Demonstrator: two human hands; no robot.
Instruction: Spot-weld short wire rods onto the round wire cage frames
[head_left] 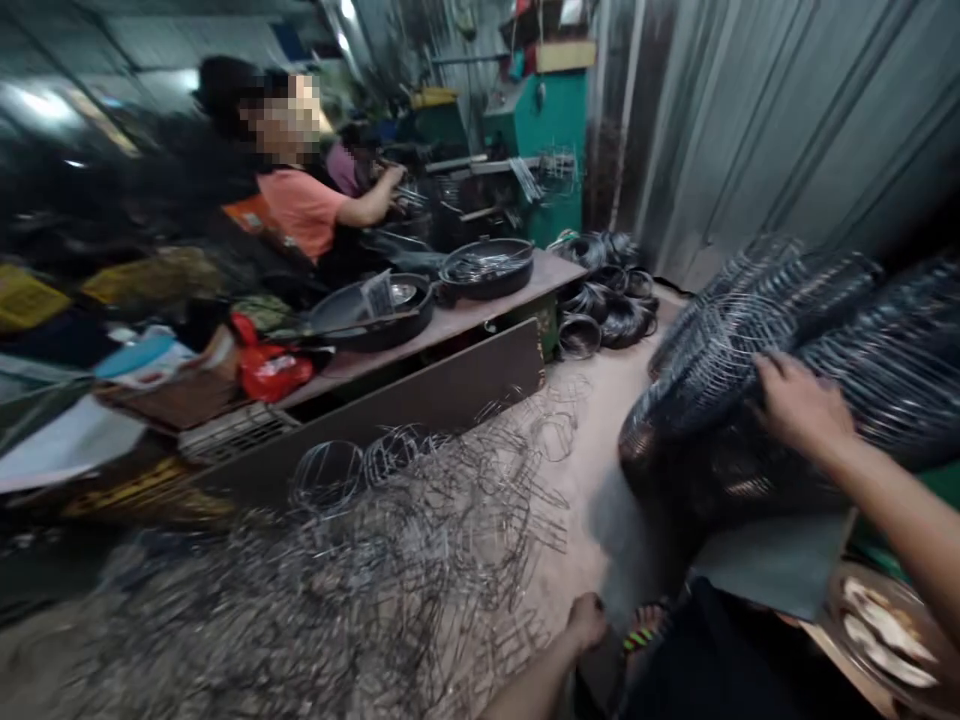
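My right hand (802,400) reaches out at the right, fingers curled on the rim of a round wire frame (750,330) at the end of a long nested stack. More nested stacks of wire frames (892,350) lie beside and behind it. Low in the middle is my left hand (589,620), its fingers curled in, with nothing visible in them. To its left a large heap of loose wire frames (420,530) spreads over the floor; some round ones stand on edge at its back.
A person in an orange shirt (300,210) works behind a low bench (465,375). Two black round trays (487,268) and a red plastic bag (274,370) are on it. Wire coils (619,315) lie by the metal wall (697,130). A plate (892,640) stands at lower right.
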